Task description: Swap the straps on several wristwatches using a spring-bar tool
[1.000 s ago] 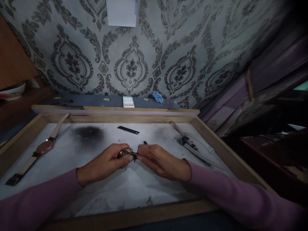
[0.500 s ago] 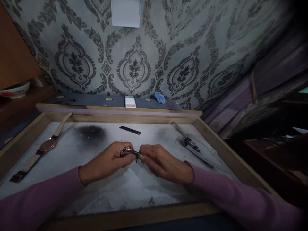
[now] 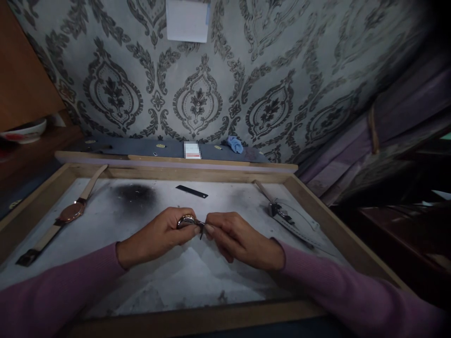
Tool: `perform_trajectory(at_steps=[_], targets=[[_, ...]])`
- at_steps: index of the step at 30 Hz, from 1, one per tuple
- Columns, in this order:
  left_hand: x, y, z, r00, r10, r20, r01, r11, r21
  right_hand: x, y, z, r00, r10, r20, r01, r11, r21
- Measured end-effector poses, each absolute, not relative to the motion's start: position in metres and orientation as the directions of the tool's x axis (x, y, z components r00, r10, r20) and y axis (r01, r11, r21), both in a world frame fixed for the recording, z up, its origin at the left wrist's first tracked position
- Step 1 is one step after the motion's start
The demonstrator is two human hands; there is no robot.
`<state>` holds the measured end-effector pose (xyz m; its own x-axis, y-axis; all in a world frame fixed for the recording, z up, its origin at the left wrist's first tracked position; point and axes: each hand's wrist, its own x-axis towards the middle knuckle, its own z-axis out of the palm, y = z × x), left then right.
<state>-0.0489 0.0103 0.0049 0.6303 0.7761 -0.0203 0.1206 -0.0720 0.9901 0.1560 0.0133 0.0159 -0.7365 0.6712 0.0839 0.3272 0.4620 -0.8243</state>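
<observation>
My left hand is closed around a round, shiny watch case, with the thumb along its near edge. At the right side of the case, a thin dark piece sticks out; it is too small to make out exactly. Against this side my right hand is closed in a pinch, its thumb and forefinger nearly touching my left thumb. What the right fingertips grip is hidden. Beyond both hands lies a flat black blade-like strip on the white surface.
A low wooden frame rims the white work surface. On the left lies a rose-gold watch with a light strap; on the right, another watch with its strap. Behind the frame are a small box and a blue cloth.
My right fingers have shifted slightly at the edge of the watch, and the lower fingers hang a little looser. My left hand keeps its hold. The whole view has shifted slightly.
</observation>
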Motion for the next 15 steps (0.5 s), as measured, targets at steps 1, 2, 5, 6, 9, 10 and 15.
perform_trajectory(at_steps=[1, 2, 5, 6, 9, 10, 15], targets=[[-0.0487, 0.0104, 0.0053, 0.629, 0.777, -0.020, 0.118, -0.071, 0.990, 0.1560, 0.0132, 0.0159, -0.734, 0.674, 0.081, 0.326, 0.455, -0.828], [-0.0486, 0.0104, 0.0057, 0.629, 0.777, -0.019, 0.118, -0.072, 0.990, 0.1559, 0.0131, 0.0160, -0.734, 0.674, 0.084, 0.326, 0.457, -0.827], [-0.0485, 0.0100, 0.0063, 0.626, 0.780, -0.011, 0.122, -0.083, 0.989, 0.1558, 0.0128, 0.0170, -0.738, 0.667, 0.106, 0.329, 0.492, -0.806], [-0.0487, 0.0098, 0.0064, 0.627, 0.779, -0.013, 0.125, -0.084, 0.989, 0.1559, 0.0128, 0.0174, -0.738, 0.666, 0.107, 0.335, 0.500, -0.799], [-0.0493, 0.0096, 0.0061, 0.628, 0.778, -0.018, 0.133, -0.084, 0.988, 0.1560, 0.0130, 0.0180, -0.740, 0.665, 0.101, 0.354, 0.514, -0.781], [-0.0495, 0.0096, 0.0059, 0.629, 0.777, -0.016, 0.135, -0.089, 0.987, 0.1560, 0.0131, 0.0181, -0.742, 0.663, 0.100, 0.358, 0.518, -0.777], [-0.0499, 0.0106, 0.0044, 0.633, 0.774, 0.004, 0.136, -0.116, 0.984, 0.1554, 0.0127, 0.0185, -0.738, 0.666, 0.110, 0.352, 0.519, -0.779]])
